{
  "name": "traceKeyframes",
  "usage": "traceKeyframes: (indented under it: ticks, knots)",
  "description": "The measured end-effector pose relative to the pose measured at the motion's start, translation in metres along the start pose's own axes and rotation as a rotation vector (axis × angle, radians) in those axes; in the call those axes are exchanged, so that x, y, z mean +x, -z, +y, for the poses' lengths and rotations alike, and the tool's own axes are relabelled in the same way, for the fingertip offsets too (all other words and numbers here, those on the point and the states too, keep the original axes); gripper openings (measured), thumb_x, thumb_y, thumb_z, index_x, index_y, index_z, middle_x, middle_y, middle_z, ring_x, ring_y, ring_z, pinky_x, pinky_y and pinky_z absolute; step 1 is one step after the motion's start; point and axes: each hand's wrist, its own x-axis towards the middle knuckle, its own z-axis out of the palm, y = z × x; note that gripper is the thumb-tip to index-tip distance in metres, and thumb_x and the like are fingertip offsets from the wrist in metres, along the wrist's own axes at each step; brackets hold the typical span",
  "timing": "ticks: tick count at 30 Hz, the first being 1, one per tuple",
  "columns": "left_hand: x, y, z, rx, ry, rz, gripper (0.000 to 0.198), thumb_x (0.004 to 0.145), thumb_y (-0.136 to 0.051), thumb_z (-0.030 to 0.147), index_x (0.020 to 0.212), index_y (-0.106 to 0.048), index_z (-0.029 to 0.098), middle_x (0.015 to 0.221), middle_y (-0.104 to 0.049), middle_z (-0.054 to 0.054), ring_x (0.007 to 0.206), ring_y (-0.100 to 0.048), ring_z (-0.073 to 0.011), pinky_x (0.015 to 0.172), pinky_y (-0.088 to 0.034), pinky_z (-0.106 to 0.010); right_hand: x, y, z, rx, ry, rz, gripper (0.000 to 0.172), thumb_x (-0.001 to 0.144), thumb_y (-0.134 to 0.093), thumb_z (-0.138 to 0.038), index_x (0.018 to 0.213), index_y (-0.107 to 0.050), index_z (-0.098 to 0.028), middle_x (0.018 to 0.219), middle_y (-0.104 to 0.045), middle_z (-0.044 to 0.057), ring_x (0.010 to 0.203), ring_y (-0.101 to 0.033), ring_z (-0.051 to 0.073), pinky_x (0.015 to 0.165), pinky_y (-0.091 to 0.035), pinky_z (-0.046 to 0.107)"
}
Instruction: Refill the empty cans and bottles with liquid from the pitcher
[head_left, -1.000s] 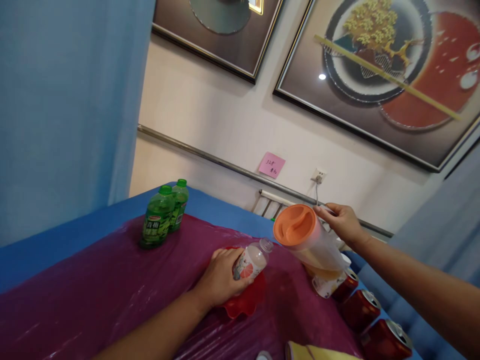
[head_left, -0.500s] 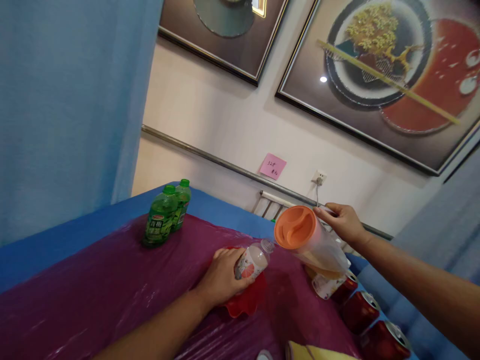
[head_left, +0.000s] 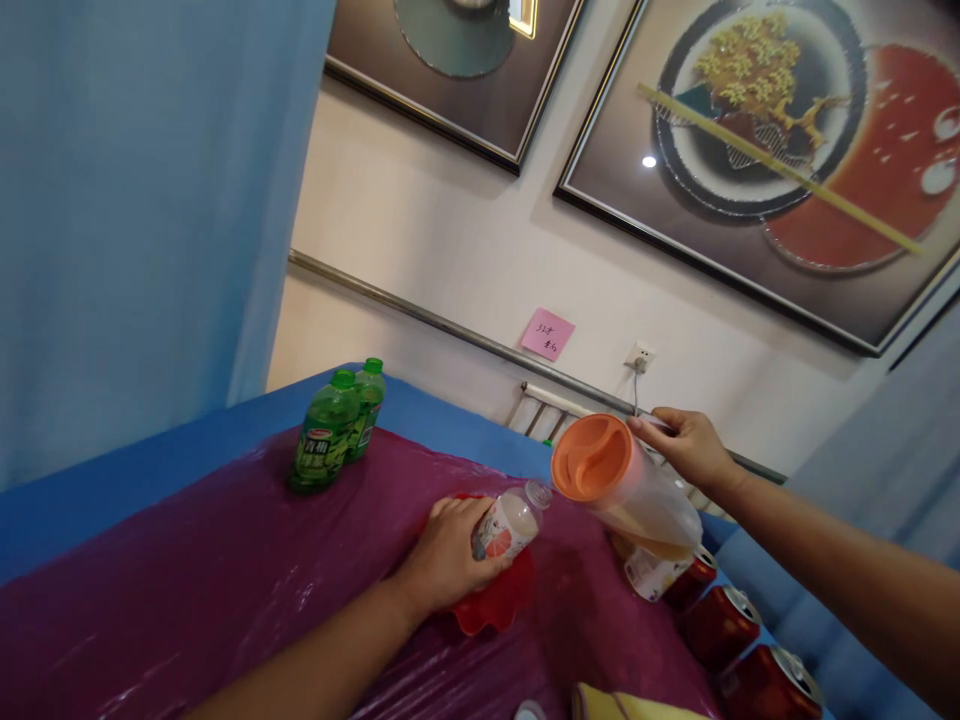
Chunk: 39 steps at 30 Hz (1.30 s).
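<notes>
My left hand (head_left: 447, 556) is wrapped round a small clear bottle (head_left: 507, 523) with a grapefruit label, held tilted over a red scalloped bowl (head_left: 496, 598). The bottle's open mouth points up and to the right. My right hand (head_left: 688, 445) grips the handle of a clear pitcher with an orange lid (head_left: 624, 488). The pitcher is tipped to the left, its lid edge just beside the bottle's mouth, and pale orange liquid lies in its lower part.
Two green bottles (head_left: 334, 437) stand at the back left on the purple plastic sheet (head_left: 210, 580) over a blue table. Red cans (head_left: 721, 623) line the right edge beside a labelled bottle. A yellow object (head_left: 630, 705) shows at the bottom. Blue curtains hang on both sides.
The pitcher has drifted slightly toward the bottle's mouth. The view has shifted a little. Both hands keep their hold.
</notes>
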Motion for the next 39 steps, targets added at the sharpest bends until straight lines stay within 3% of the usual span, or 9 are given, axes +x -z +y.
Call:
traceKeyframes:
  ticks: [39]
  knots:
    - [-0.001,0.003,0.004,-0.025,-0.003,-0.006,0.048,0.069,-0.077,0.038,0.113,-0.064,0.026,0.114,-0.072,-0.004,0.107,-0.063,-0.0285,0.102,-0.038,-0.043,-0.002,0.003,-0.015,-0.034,0.047,-0.008,0.059,0.077,-0.062,-0.066,0.054,-0.027,-0.025,0.054,-0.021,-0.006,0.05,-0.022,0.009,0.044,-0.018,0.025]
